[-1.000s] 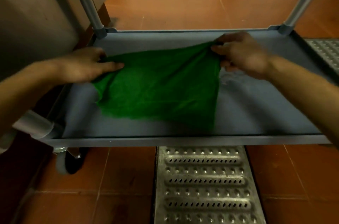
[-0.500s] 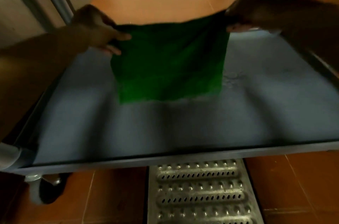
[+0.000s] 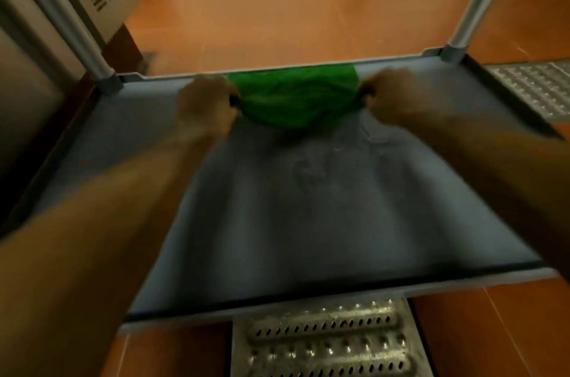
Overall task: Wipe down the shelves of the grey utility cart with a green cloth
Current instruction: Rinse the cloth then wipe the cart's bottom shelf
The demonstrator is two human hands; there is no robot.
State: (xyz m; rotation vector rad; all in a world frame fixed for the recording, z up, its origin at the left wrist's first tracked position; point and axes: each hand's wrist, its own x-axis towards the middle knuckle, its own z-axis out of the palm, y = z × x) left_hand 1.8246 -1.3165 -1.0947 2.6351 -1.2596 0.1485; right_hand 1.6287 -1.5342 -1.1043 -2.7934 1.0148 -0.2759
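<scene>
Two bare arms, two bare hands

The left hand (image 3: 205,105) and right hand (image 3: 391,96) are uncovered, and the left forearm (image 3: 101,222) and right forearm (image 3: 509,167) run bare from wrist to picture edge. Motion blur softens fingers and knuckles past telling finer detail.

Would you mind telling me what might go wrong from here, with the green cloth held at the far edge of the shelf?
1. The green cloth is bunched between the left hand and right hand, so a pull back may wipe only a narrow strip of the shelf.
2. It lies at the low far rim; a push forward might send it over.
3. The streaks mid-shelf may be missed.
</scene>
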